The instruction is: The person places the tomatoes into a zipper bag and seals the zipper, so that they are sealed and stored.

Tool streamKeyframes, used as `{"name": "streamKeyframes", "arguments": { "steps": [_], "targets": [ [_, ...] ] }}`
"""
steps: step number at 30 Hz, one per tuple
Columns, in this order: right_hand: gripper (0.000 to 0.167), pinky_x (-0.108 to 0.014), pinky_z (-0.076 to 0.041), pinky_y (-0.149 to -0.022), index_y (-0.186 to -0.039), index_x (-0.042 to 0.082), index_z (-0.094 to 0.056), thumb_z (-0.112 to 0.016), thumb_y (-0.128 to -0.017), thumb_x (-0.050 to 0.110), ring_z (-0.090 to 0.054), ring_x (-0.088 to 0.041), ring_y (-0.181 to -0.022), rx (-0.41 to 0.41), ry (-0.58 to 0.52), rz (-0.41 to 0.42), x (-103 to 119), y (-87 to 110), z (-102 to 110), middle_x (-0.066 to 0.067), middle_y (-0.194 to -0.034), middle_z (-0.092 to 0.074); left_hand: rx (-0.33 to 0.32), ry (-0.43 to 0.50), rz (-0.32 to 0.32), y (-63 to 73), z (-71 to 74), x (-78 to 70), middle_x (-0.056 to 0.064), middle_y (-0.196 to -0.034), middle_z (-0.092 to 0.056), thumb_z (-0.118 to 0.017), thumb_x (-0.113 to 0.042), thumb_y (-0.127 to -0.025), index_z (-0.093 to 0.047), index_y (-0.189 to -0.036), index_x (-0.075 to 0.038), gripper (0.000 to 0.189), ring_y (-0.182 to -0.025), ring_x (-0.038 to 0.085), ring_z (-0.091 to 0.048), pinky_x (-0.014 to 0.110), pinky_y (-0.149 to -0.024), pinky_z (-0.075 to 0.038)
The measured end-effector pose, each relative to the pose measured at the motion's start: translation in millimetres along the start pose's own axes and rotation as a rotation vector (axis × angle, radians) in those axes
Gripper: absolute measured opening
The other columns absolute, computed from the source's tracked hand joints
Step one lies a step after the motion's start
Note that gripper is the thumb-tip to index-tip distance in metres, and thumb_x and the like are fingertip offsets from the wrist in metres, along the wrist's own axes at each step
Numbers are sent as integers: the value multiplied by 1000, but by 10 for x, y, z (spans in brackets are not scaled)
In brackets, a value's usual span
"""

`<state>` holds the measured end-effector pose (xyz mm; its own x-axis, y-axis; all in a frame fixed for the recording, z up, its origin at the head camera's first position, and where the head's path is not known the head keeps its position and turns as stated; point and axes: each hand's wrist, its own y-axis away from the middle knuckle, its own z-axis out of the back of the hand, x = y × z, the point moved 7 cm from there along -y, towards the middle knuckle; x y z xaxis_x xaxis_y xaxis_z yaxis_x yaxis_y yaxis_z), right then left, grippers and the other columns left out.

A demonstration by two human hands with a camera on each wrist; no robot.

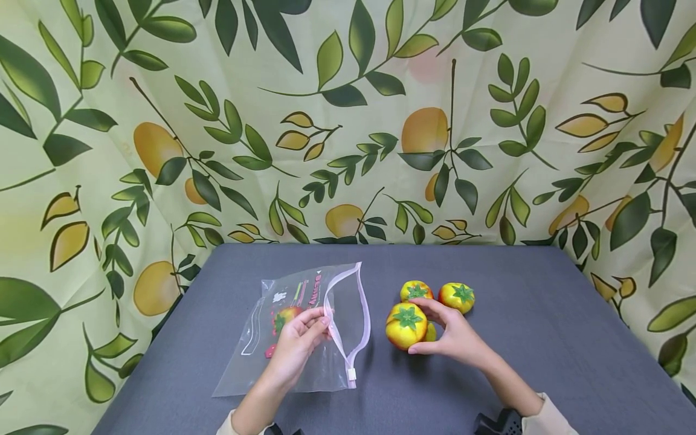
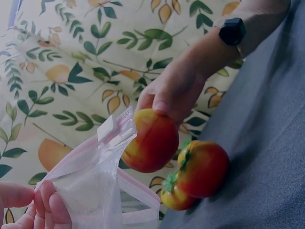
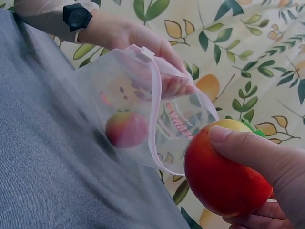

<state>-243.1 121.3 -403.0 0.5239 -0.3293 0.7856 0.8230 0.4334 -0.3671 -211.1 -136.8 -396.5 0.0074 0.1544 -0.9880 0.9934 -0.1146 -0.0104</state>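
My left hand [image 1: 300, 344] pinches the pink-edged rim of a clear zip bag [image 1: 331, 374] by its mouth, which gapes to the right. Inside the bag, a red-and-yellow tomato [image 3: 127, 129] with a green star-shaped top shows through the printed plastic. My right hand [image 1: 454, 332] holds another tomato [image 1: 406, 326] between thumb and fingers, just right of the bag's opening. Part of a yellow tomato [image 1: 431, 333] shows beneath that hand, mostly hidden. Behind it are two more, a left tomato [image 1: 416, 291] and a right tomato [image 1: 457, 297].
A dark grey cloth-covered table [image 1: 522, 284] carries everything. Beyond it and along the sides hangs a curtain [image 1: 348, 151] printed with leaves and orange fruit. The bag's white slider [image 1: 351, 374] sits at the near end of its mouth.
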Motion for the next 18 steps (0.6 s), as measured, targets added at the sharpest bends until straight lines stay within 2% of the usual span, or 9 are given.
{"name": "streamKeyframes", "arguments": {
  "steps": [18],
  "targets": [
    [73, -15, -52, -91, -129, 3, -55, -88, -67, 19, -61, 7, -102, 31, -4, -52, 11, -74, -157, -17, -120, -66, -5, -1, 3, -13, 6, 11, -12, -84, -65, -53, -5, -94, -45, -120, 20, 37, -74, 1, -60, 15, -74, -54]
  ]
}}
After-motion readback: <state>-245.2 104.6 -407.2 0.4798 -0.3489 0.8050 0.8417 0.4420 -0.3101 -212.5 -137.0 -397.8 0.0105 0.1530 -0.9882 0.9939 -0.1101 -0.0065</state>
